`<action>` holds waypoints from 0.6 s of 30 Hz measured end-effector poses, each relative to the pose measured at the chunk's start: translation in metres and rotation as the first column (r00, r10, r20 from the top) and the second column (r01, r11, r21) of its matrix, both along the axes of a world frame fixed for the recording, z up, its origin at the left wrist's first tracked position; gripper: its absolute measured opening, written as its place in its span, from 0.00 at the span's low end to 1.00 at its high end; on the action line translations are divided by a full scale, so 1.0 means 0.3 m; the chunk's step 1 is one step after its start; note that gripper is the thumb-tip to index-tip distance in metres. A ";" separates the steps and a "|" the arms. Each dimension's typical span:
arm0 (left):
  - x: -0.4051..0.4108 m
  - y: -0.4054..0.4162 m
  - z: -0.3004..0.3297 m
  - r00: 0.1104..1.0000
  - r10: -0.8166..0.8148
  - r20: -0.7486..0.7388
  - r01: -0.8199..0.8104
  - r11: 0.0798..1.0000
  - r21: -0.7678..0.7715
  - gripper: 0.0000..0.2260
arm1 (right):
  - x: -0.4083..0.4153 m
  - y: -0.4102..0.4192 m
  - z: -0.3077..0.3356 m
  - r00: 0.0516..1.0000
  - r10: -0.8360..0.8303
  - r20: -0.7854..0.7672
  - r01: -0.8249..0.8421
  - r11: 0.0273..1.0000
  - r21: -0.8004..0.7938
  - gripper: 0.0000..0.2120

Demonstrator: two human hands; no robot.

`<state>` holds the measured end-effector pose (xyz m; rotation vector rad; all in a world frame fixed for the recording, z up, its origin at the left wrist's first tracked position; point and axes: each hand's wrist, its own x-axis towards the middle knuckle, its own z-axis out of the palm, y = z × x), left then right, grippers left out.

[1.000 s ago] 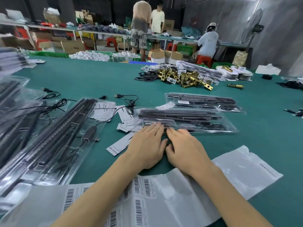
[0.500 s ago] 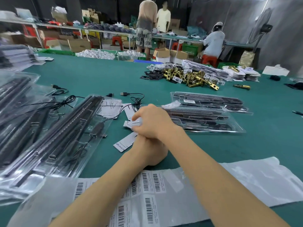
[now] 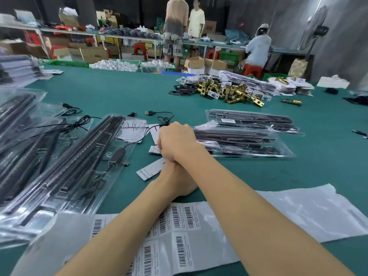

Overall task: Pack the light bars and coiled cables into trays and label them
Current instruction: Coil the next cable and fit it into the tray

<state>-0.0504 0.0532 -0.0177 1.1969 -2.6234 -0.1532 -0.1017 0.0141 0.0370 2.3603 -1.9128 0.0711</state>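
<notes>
My right hand [image 3: 176,143] reaches across over my left, fingers curled, and pinches a small white label [image 3: 154,150] at the left end of a closed clear tray of black light bars [image 3: 249,145]. A second closed tray [image 3: 251,118] bearing a label lies behind it. My left hand [image 3: 180,183] rests on the green table under my right wrist, with its fingers hidden. Open trays with light bars and cables [image 3: 69,166] are stacked at the left. A barcode label sheet [image 3: 180,226] lies under my forearms.
A loose USB cable [image 3: 164,119] and white paper strips [image 3: 152,171] lie between the trays. A pile of brass latch parts [image 3: 229,92] sits further back, with stacked packets [image 3: 249,81] beside it. People stand and sit at benches beyond the table [image 3: 119,92].
Both hands lay flat side by side on the tray edge a second ago. My right hand has since crossed left over my left hand and curled onto a white label.
</notes>
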 end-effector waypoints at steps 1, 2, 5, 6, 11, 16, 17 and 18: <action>0.000 0.000 -0.001 1.000 0.003 -0.024 -0.003 1.000 0.005 0.17 | 0.003 -0.001 -0.003 1.000 -0.007 0.002 0.007 1.000 -0.014 0.11; 0.000 -0.001 -0.003 1.000 0.006 -0.027 -0.006 1.000 0.009 0.16 | 0.003 -0.001 -0.005 1.000 -0.008 0.008 0.008 1.000 -0.026 0.11; -0.004 -0.013 -0.019 1.000 0.008 -0.021 -0.008 1.000 -0.006 0.16 | 0.003 0.000 -0.007 1.000 -0.003 0.014 0.003 0.999 -0.040 0.11; -0.005 -0.018 -0.026 1.000 0.008 -0.019 -0.009 1.000 -0.019 0.17 | 0.005 0.000 -0.008 1.000 -0.003 0.014 0.004 0.999 -0.048 0.11; -0.013 -0.048 -0.071 0.998 0.022 -0.055 -0.023 1.000 -0.016 0.21 | 0.018 0.012 -0.029 1.000 0.011 0.022 -0.008 0.994 -0.110 0.07; -0.018 -0.098 -0.126 1.000 0.028 0.009 -0.027 0.994 -0.106 0.23 | 0.020 0.018 -0.028 1.000 -0.007 -0.005 0.006 0.999 -0.053 0.09; -0.021 -0.111 -0.133 0.998 0.037 0.046 -0.032 0.994 -0.104 0.24 | 0.028 0.016 -0.024 0.999 -0.016 -0.028 0.014 0.998 -0.059 0.07; -0.022 -0.119 -0.138 0.998 0.043 0.042 -0.039 0.995 -0.092 0.25 | 0.038 0.017 -0.019 0.999 -0.024 -0.044 0.020 0.997 -0.070 0.05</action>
